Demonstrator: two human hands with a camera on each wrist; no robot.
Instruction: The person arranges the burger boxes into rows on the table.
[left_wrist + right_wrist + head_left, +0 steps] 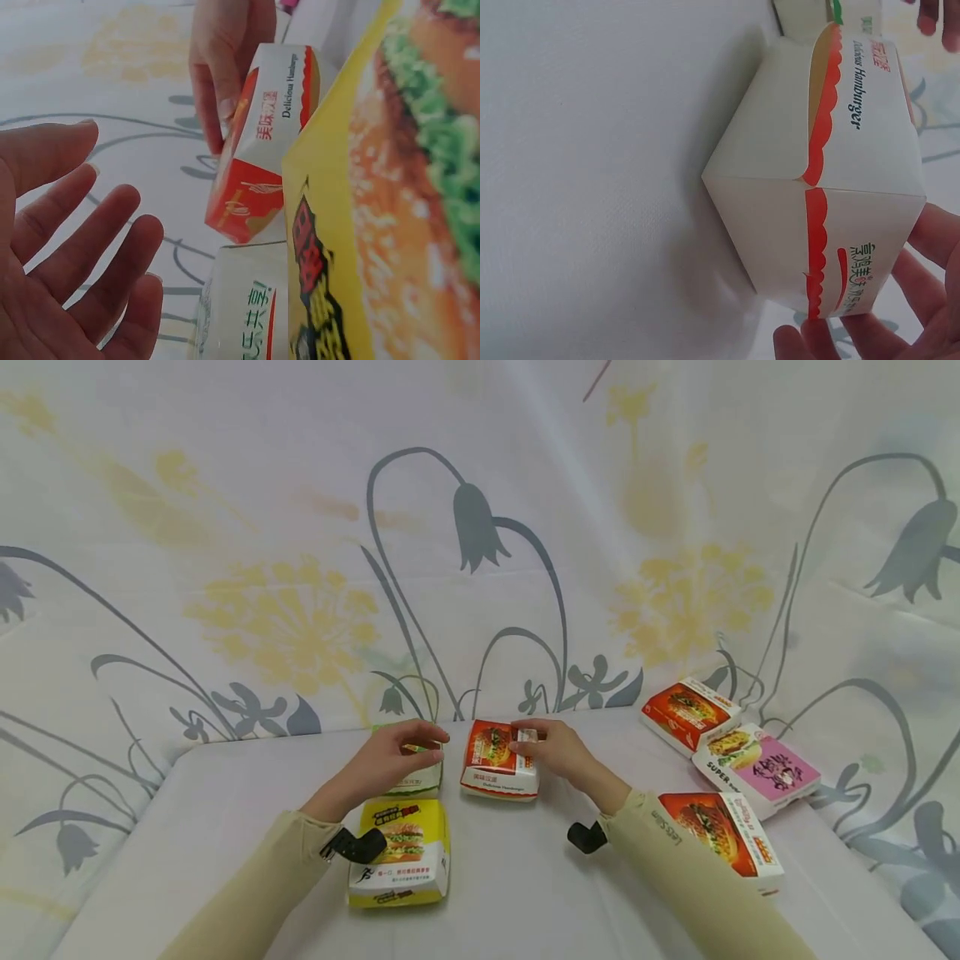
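A red and white hamburger box (491, 752) sits at the back middle of the table. My right hand (553, 750) grips it from its right side, fingers over the top and round the far side; the right wrist view shows fingertips (866, 337) behind its end. My left hand (401, 756) is held with its fingers apart and nothing between them. It overlaps a green and white burger box (412, 785) in the head view, hiding much of that box. In front of this lies a yellow burger box (405, 852), close to my left wrist.
On the right lie a red burger box (690, 714) at the back, a pink and white burger box (761, 768) touching it, and another red burger box (720, 835) partly behind my right sleeve. A flowered cloth (465, 610) rises behind the table (510, 877).
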